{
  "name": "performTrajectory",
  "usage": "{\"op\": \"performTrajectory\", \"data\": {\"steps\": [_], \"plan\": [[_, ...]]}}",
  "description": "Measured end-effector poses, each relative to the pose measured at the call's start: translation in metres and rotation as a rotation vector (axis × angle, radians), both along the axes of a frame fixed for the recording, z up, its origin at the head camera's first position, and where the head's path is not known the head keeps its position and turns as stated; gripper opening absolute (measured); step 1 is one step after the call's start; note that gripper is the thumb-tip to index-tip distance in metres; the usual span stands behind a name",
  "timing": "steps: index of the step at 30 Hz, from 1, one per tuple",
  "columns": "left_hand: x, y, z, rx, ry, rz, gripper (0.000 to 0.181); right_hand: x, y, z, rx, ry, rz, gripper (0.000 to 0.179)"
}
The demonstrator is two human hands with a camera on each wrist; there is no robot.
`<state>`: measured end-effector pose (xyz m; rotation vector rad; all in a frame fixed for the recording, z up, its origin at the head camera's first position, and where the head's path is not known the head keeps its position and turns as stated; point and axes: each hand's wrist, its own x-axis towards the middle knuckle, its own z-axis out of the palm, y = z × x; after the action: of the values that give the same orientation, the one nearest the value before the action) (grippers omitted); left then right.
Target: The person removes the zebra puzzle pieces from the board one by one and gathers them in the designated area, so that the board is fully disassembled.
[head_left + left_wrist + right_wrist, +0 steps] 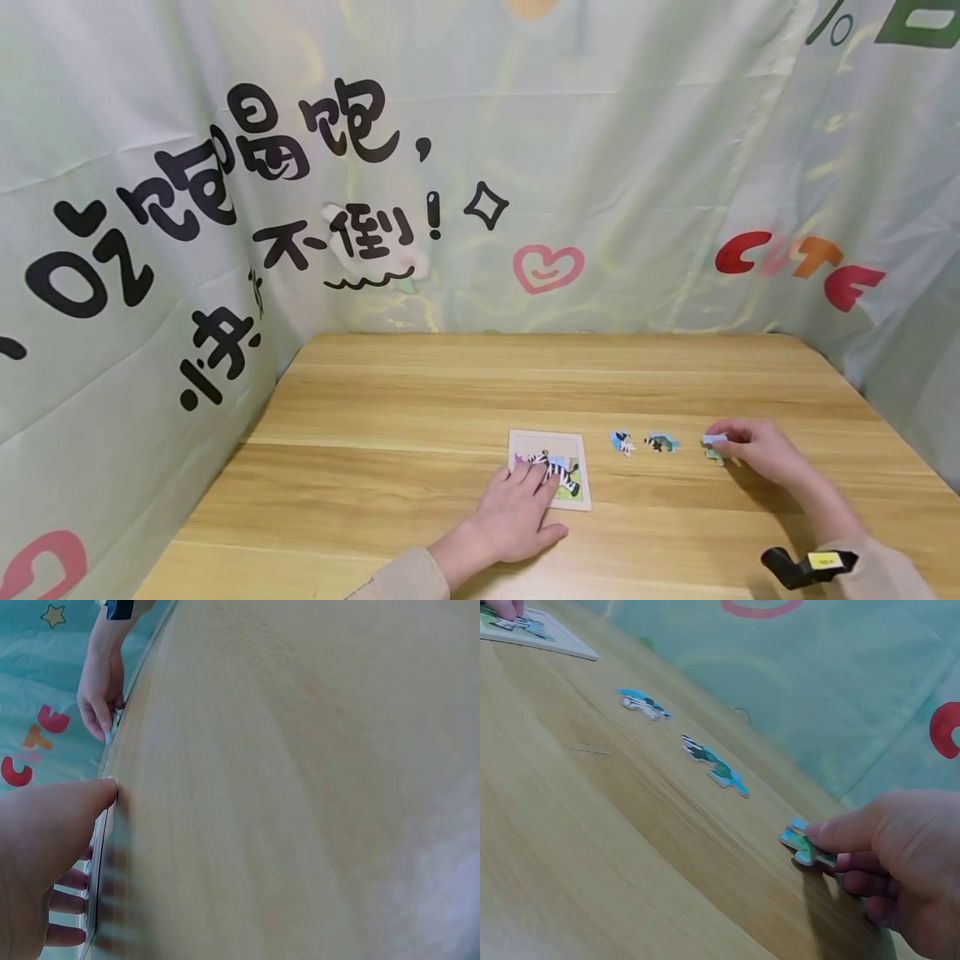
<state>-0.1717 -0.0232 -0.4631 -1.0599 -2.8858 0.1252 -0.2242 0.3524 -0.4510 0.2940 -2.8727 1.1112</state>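
Observation:
Between thumb and fingers, my right hand (763, 450) pinches a blue-and-green puzzle piece (802, 841) at the table's right side, tilted just off or against the wood. My left hand (517, 512) lies with its fingers spread on a puzzle board (587, 492). That board has a pale frame and a partly filled zebra picture (567, 477), some of it covered by the fingers. Two loose pieces lie in a row between the hands: one with a white-and-black figure (643, 705), the other striped, green and blue (715, 766).
The wood-grain table (420, 392) runs back to a printed cloth curtain (637, 192), which also hangs along the left and right sides. A black strap with a yellow label (825, 561) sits at the right wrist.

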Motion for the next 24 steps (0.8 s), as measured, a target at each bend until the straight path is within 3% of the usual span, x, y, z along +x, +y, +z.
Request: {"op": "performTrajectory", "data": {"steps": [7, 15, 20, 24], "plan": [[0.0, 0.0, 0.0, -0.001, 0.007, 0.0, 0.068, -0.004, -0.006, -0.008, 0.142, 0.052, -0.067, 0.016], [0.0, 0.0, 0.0, 0.005, 0.002, 0.011, 0.068, -0.005, -0.008, -0.009, 0.136, 0.045, -0.079, 0.026], [0.001, 0.002, 0.0, -0.001, 0.002, 0.01, 0.068, -0.003, -0.011, -0.007, 0.161, 0.083, -0.104, 0.027], [0.001, 0.002, 0.0, -0.012, 0.014, 0.017, 0.069, -0.001, -0.033, 0.003, 0.132, 0.135, -0.089, 0.029]]}}
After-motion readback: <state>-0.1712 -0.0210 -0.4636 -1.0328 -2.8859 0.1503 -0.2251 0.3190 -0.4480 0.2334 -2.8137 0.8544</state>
